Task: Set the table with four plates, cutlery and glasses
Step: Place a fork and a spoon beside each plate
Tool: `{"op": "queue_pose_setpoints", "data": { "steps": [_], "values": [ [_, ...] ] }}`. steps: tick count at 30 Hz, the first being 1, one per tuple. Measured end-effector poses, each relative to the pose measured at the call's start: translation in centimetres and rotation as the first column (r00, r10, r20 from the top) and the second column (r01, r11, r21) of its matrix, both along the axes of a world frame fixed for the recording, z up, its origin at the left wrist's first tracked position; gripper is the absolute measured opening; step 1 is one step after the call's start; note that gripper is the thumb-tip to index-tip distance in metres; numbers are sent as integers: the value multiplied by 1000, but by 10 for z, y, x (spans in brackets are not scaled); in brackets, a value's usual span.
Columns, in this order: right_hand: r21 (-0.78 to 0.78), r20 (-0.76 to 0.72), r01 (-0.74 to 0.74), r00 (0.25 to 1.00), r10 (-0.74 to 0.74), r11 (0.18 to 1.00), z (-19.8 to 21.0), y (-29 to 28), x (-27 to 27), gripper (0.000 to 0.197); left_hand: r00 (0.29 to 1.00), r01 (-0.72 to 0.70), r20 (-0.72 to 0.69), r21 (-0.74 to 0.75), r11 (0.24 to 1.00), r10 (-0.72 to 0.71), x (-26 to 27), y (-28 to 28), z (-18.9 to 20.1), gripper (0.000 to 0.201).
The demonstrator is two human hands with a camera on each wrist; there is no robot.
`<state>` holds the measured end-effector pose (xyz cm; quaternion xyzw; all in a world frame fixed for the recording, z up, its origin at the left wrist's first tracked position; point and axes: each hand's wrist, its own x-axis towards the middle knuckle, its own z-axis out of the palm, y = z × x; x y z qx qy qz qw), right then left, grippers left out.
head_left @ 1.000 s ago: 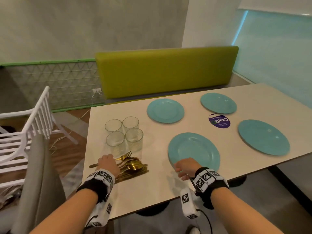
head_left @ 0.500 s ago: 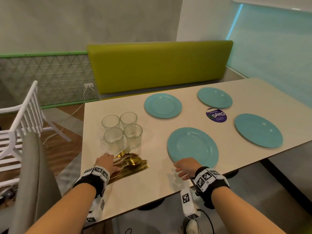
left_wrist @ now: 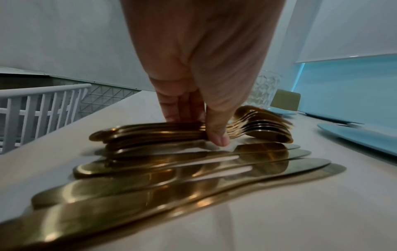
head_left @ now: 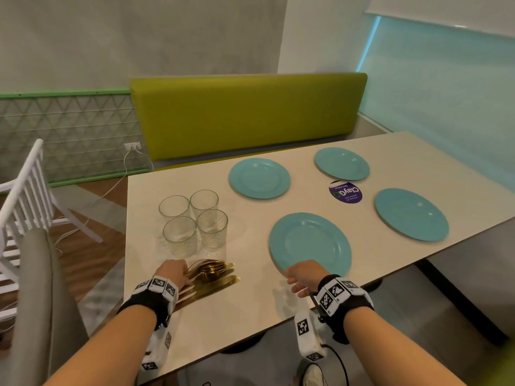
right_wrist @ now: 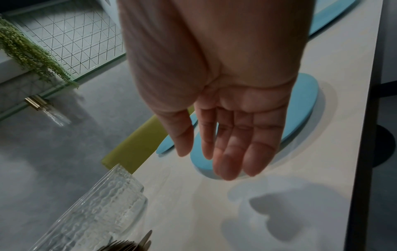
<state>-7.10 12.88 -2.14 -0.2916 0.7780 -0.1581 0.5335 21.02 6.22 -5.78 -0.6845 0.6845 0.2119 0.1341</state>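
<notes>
Several teal plates lie on the white table (head_left: 250, 310); the nearest plate (head_left: 309, 243) is just ahead of my right hand (head_left: 295, 280). That hand hovers open over the table by the plate's near rim (right_wrist: 300, 108), fingers (right_wrist: 227, 163) straight and holding nothing. A pile of gold cutlery (head_left: 214, 277) sits at the near left. My left hand (head_left: 181, 271) pinches a stack of fork and spoon handles (left_wrist: 161, 134) between thumb (left_wrist: 217, 134) and fingers, on top of flat gold knives (left_wrist: 193, 178). Several clear glasses (head_left: 192, 221) stand behind the cutlery.
A purple round sticker (head_left: 345, 192) lies between the plates. A green bench (head_left: 248, 115) runs along the table's far side. A white chair (head_left: 25, 196) and a grey chair back (head_left: 39, 296) stand to the left. The table's near edge (head_left: 264, 330) runs below my wrists.
A fork that lay askew to the left is now gathered into the stack under my left hand. My right hand stays by the near plate's rim.
</notes>
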Motion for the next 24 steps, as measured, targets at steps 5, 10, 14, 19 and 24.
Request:
{"op": "queue_pose_setpoints", "data": {
  "steps": [5, 10, 14, 19, 24],
  "values": [
    [4, -1, -12, 1000, 12, 1000, 3, -3, 2, 14, 998, 53, 16, -22, 998, -53, -4, 3, -2, 34],
    [-38, -36, -60, 998, 59, 997, 4, -3, 8, 31, 995, 101, 22, -38, 994, -100, -9, 3, -1, 35],
    [-141, -72, -158, 986, 149, 977, 8, -3, 17, 29, 984, 120, -120, -113, 986, -133, -23, 1, 17, 28],
    [-291, -11, -221, 974, 228, 931, 17, -7, 40, 32, 856, -66, -515, -25, 998, 43, -51, 1, 48, 24],
    [-418, 103, -105, 981, 162, 902, 28, -12, 58, 28, 317, -101, -800, 506, 857, 510, -80, 14, 64, 12]
  ]
}}
